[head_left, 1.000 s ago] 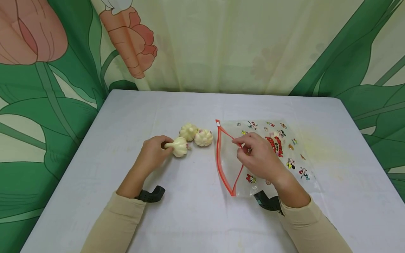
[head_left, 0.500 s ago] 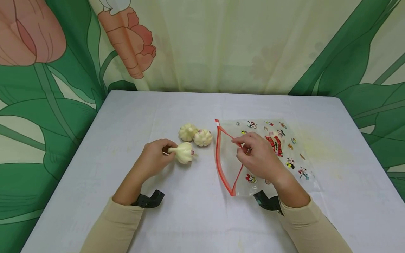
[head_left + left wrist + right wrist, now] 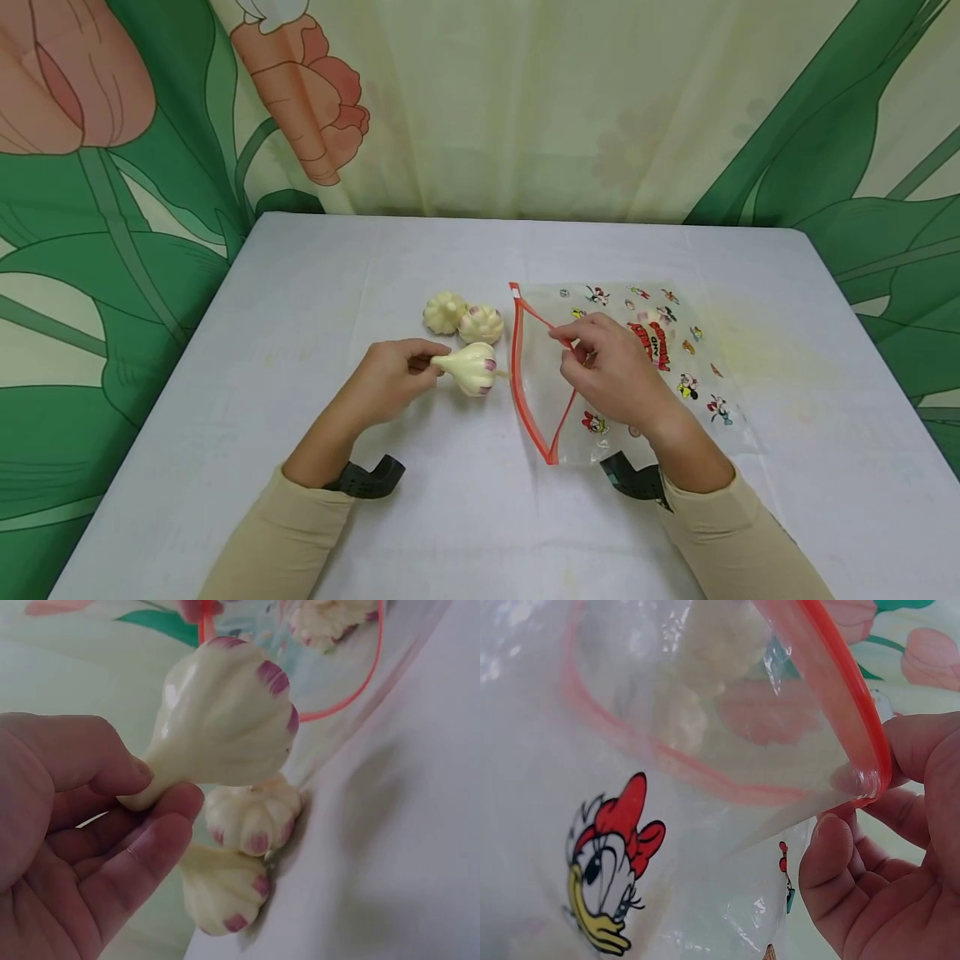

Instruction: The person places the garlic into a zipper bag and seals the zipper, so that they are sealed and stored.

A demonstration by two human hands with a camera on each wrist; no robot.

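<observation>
Pinching confirmed at both hands, bag (image 3: pixel 693 358) taken as reference. Held bulb (image 3: pixel 471 368) is gripped by its neck between thumb and fingers of left hand (image 3: pixel 393 379), just left of the bag. Its root end is pointed at the bag's mouth; whether the rim (image 3: pixel 516 358) is touched can't be told. Held bulb is tipped on its side and, per left wrist view, carried above the table (image 3: pixel 465 525).

Upper lip of the bag's mouth is pinched by right hand (image 3: pixel 615 367), with the red rim spread into an open wedge facing left hand.

Near bulb (image 3: pixel 481 324) and far bulb (image 3: pixel 445 313) are seated close together on the table, left of the bag, beyond the held bulb. Fourth bulb (image 3: pixel 330 622) is framed by the bag's rim in left wrist view, cut off at the top; depth inside can't be told.

Bag is clear, printed with cartoon figures and red lettering (image 3: pixel 651 346); a duck print (image 3: pixel 607 870) is shown close up by right wrist view. Patterned curtain (image 3: pixel 487 108) is hung beyond the bag, past the table's far edge.
</observation>
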